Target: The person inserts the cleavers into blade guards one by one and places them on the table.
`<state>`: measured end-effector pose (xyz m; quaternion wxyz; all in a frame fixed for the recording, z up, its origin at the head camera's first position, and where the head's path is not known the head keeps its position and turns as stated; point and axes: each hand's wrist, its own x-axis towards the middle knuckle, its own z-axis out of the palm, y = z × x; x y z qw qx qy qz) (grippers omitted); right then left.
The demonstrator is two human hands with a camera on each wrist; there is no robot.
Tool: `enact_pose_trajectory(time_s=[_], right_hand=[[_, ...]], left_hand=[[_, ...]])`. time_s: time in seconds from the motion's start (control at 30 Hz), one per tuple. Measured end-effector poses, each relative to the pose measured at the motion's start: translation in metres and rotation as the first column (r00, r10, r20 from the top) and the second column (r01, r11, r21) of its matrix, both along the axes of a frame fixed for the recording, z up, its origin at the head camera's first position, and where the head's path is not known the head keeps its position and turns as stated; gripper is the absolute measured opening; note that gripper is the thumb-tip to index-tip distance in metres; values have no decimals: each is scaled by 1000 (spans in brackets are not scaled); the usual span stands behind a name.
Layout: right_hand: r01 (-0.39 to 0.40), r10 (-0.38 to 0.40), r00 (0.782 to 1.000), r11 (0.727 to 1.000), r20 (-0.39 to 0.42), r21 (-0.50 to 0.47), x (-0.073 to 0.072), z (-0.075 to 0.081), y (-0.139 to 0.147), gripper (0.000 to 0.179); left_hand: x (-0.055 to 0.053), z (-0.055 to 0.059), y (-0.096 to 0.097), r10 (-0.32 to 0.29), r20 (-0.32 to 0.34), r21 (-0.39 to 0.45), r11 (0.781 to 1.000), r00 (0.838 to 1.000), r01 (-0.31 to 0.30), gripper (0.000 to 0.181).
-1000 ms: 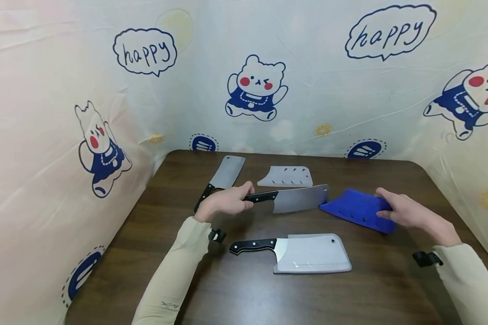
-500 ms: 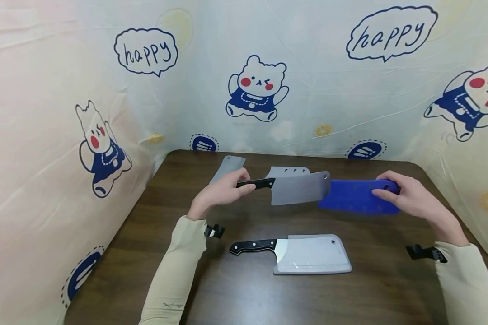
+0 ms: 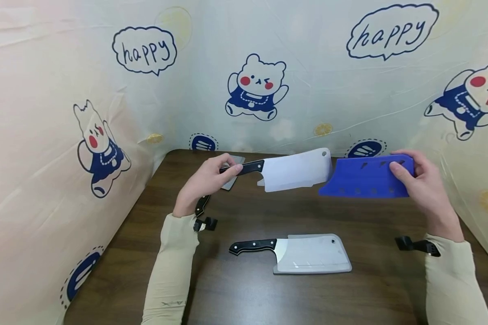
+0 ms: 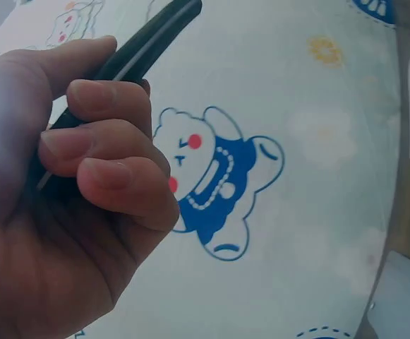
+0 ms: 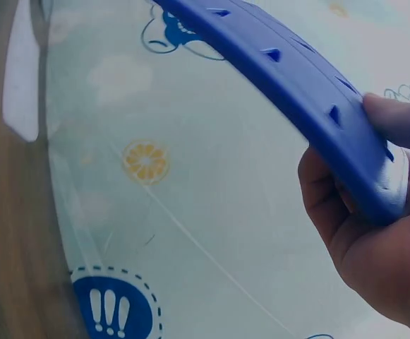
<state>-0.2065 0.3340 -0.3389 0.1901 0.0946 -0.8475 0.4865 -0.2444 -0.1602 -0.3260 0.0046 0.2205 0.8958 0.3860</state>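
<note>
My left hand (image 3: 205, 180) grips the black handle of a cleaver (image 3: 297, 170), raised over the table with its blade pointing right. In the left wrist view several fingers curl round that dark handle (image 4: 159, 39). A blue blade guard (image 3: 368, 177) with small slots is held up by my right hand (image 3: 424, 187), thumb on its near face, the other fingers behind. The blade's front end stands close to the guard's left end. In the right wrist view the blue guard (image 5: 282, 78) slants up and left from the hand.
Nearer on the table lies a second cleaver (image 3: 252, 245) inside a clear-white guard (image 3: 315, 255). Another bare cleaver (image 3: 202, 205) lies behind my left hand, partly hidden. A white guard (image 5: 22, 78) lies at the back, mostly covered by the raised blade in the head view.
Both hands have lifted the cleaver and the blue guard higher. My right hand has turned the guard from slanted on the table to nearly level, in line with the blade.
</note>
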Motion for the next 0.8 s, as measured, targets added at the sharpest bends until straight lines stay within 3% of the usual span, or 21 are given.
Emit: enact_pose_trajectory(time_s=[0.1, 0.23, 0.33, 0.57, 0.8], right_hand=[[-91, 83, 995, 978, -48, -188, -1, 2, -2, 39], [-224, 190, 974, 893, -124, -391, -2, 6, -6, 38], [-252, 203, 966, 866, -158, -432, -1, 8, -9, 37], [-241, 184, 969, 858, -167, -454, 1, 8, -12, 36], [-242, 182, 969, 822, -165, -516, 2, 8, -11, 33]], left_hand=[[1, 5, -4, 5, 14, 56, 998, 1000, -5, 25], [3, 10, -8, 12, 37, 148, 989, 999, -17, 23], [5, 10, -10, 19, 53, 197, 980, 998, -30, 25], [5, 8, -13, 11, 51, 243, 970, 999, -23, 26], [4, 6, -14, 4, 34, 294, 956, 999, -14, 24]])
